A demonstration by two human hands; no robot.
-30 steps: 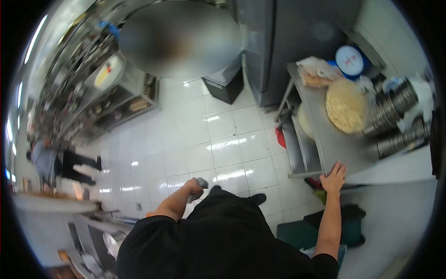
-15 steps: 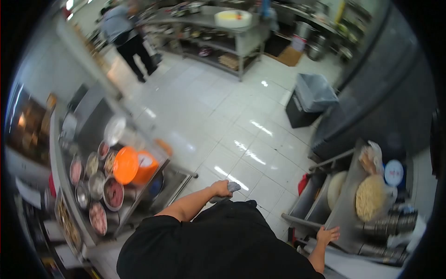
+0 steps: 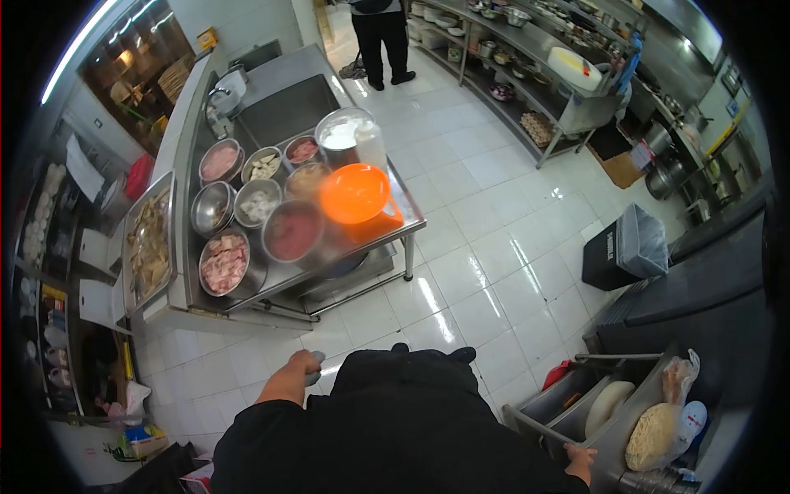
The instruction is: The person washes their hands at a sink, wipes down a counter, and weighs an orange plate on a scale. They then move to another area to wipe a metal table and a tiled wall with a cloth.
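Low at the person's left side, in the head view, the left hand [image 3: 294,375] is closed on a bunched grey cloth [image 3: 313,378] (it looks like cloth, though the fist covers much of it). What shows of it pokes out on the side toward the body, its longer way running roughly fore and aft. The left arm is bent, elbow out, with the fist beside the hip. Ahead of that fist lies the steel counter [image 3: 309,61], with the meat bowl [image 3: 224,262] and the orange tub [image 3: 355,196]; the left hand is the nearer one to it. Well apart, the right hand [image 3: 581,459] is low and out to the side, fingers loosely spread, at the edge of the metal table [image 3: 610,451], near the noodles [image 3: 652,438]; whether it touches, I cannot tell.
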